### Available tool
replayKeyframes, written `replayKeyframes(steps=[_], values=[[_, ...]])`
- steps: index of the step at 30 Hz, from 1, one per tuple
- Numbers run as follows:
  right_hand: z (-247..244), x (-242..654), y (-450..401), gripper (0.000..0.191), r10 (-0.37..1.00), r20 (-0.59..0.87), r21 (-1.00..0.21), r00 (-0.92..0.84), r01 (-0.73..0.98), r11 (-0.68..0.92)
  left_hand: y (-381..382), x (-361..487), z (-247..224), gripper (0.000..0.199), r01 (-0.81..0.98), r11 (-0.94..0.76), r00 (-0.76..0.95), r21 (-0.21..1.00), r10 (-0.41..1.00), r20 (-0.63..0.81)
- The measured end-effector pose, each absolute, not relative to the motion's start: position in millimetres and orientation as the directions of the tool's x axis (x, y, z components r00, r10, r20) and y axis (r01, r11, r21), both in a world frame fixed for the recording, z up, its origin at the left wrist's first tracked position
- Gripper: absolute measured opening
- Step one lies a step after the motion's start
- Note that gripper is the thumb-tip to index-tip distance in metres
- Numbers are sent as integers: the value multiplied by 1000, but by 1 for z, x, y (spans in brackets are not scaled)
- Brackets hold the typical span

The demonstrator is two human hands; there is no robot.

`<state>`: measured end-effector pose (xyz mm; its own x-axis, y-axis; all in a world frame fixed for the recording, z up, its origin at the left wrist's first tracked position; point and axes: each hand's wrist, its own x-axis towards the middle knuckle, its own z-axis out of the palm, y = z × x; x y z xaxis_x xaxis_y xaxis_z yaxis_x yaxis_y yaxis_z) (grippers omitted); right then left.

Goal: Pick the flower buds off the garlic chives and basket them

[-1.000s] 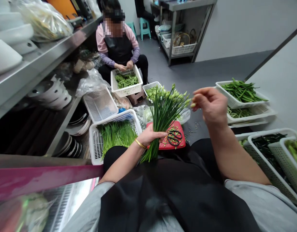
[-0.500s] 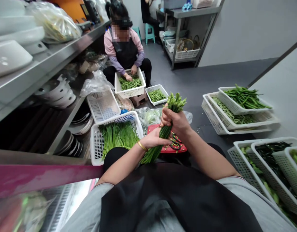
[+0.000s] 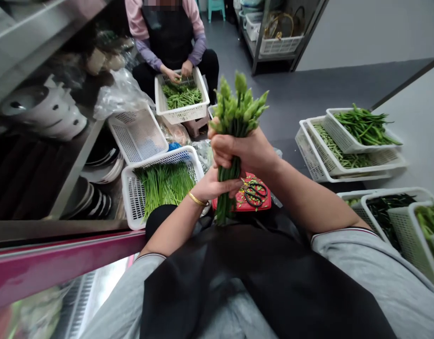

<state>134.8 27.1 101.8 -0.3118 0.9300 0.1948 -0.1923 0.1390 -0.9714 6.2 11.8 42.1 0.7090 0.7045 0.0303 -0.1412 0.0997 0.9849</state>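
Note:
A bunch of garlic chive flower stems [image 3: 240, 106] stands nearly upright in front of me, its pale green buds on top. Near the buds, my right hand [image 3: 240, 148] is closed round the stems. Lower down, my left hand [image 3: 217, 186] wraps the same bunch; some of its fingers are hidden behind the stems. Behind and below my hands, black-handled scissors [image 3: 255, 194] lie on a red board [image 3: 266, 178] strewn with small green and yellow trimmings. To the left, a white basket [image 3: 134, 207] holds more long green stems [image 3: 164, 186].
A co-worker [image 3: 169, 37] sits opposite with both hands over a basket of green beans [image 3: 180, 96]. Baskets of green vegetables [image 3: 365, 127] are stacked at right, others [image 3: 397, 221] nearer me. Shelving [image 3: 76, 169] with dishes runs along the left; an empty-looking basket [image 3: 139, 136] leans nearby.
My hands have brought the bunch up closer to me and turned it more upright. The view has tipped downward, and the scissors show more fully now.

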Motion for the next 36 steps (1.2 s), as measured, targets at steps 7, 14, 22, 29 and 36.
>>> replayKeyframes(steps=[7,14,22,29,36], values=[[-55,235,25,26,957,-250,-635,-146,771,-48,41,-19,30,37,-5,211,625,978,764,-161],[-141,228,-31,37,860,-510,-229,-9,965,-126,73,15,26,33,268,276,748,923,545,-380],[-109,253,-14,19,804,-594,-328,-37,924,-199,63,10,73,52,492,403,675,772,384,-630],[-75,300,-116,21,880,-443,-736,-172,630,-247,3,-19,24,74,228,703,725,674,340,-600],[-46,267,-143,28,894,-375,-741,-244,658,-132,1,7,36,73,268,678,744,684,305,-594]])
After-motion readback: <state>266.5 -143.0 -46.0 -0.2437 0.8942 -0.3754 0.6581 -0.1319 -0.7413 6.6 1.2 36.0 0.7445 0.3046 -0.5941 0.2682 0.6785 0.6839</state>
